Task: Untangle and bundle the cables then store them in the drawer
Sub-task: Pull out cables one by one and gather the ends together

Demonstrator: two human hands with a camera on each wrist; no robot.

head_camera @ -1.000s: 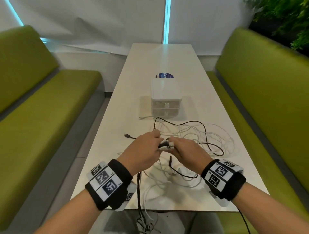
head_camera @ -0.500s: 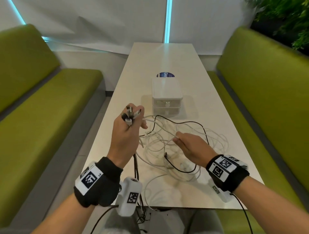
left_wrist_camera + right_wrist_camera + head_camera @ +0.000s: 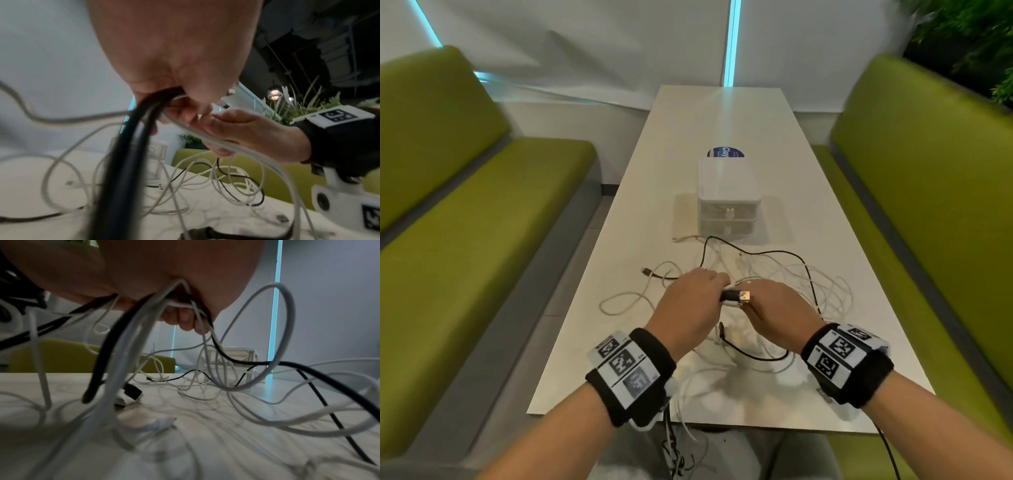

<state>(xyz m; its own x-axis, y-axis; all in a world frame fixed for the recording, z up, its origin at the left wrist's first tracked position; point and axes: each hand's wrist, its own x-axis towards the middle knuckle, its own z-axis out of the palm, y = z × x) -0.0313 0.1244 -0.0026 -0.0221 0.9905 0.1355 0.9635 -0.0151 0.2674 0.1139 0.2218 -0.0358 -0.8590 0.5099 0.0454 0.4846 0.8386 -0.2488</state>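
A tangle of white and black cables (image 3: pixel 784 274) lies on the near half of the white table (image 3: pixel 825 192). My left hand (image 3: pixel 697 299) and right hand (image 3: pixel 777 306) meet above it, knuckles up. My left hand (image 3: pixel 174 97) grips a bunch of black and white cables (image 3: pixel 131 138), and their plug ends (image 3: pixel 738 296) stick out toward the right hand. My right hand (image 3: pixel 185 309) curls its fingers round several white and black cable strands (image 3: pixel 127 340) that hang down to the table. The white two-drawer unit (image 3: pixel 727 205) stands beyond the tangle, both drawers closed.
Green benches (image 3: pixel 465 240) run along both sides of the table. A round blue sticker (image 3: pixel 725 153) lies behind the drawer unit. A loose black plug (image 3: pixel 646 271) rests left of the tangle. Some cables (image 3: pixel 674 442) hang over the near table edge.
Half a second ago my left hand was raised to the left with the plug ends. It has come back down to meet the right hand over the tangle.
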